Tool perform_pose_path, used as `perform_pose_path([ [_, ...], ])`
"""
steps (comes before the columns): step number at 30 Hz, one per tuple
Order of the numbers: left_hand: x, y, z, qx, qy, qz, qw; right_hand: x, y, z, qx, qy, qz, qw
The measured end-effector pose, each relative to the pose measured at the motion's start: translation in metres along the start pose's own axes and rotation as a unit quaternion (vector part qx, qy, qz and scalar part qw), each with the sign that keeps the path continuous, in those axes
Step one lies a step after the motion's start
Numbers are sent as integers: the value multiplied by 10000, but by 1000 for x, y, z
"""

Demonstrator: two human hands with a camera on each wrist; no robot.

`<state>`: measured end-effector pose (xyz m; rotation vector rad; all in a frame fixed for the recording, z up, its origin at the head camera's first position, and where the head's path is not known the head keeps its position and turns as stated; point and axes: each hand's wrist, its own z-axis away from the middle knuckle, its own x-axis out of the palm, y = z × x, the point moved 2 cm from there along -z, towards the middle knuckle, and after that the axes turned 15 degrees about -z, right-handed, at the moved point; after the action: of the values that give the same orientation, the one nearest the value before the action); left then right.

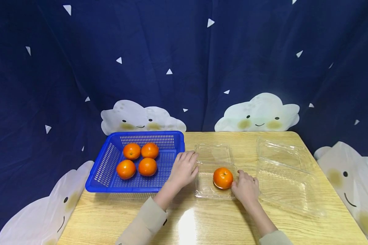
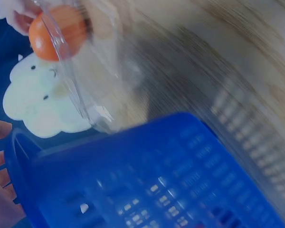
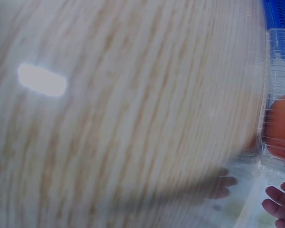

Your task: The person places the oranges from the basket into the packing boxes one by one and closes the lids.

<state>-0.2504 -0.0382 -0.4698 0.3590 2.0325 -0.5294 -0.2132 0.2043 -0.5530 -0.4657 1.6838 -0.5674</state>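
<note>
An orange (image 1: 223,178) sits in the front half of an opened clear plastic clamshell box (image 1: 214,153) on the table. My left hand (image 1: 183,167) is between this box and the blue basket (image 1: 95,189), its fingers overlapping the box's left edge in the head view. In the left wrist view its fingers (image 2: 1,175) show beside the basket's rim, with nothing held. My right hand (image 1: 246,186) is at the box's right side, close to the orange, its fingers loosely bent. The right wrist view shows those fingers (image 3: 278,202) apart, near the box wall.
Several oranges (image 1: 147,166) lie inside the blue basket on the left. A second clear clamshell box (image 1: 286,180) stands opened on the right of the wooden table (image 1: 122,207). Behind the table hangs a dark blue curtain (image 1: 184,51) with cloud prints.
</note>
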Motion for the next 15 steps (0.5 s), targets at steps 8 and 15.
perform_pose_path([
  [8,2,-28,15,-473,9,15,9989,0,0,0,-40,64,-24,10000],
  [15,6,-53,28,-806,-23,-20,9967,0,0,1,-39,87,-22,10000],
])
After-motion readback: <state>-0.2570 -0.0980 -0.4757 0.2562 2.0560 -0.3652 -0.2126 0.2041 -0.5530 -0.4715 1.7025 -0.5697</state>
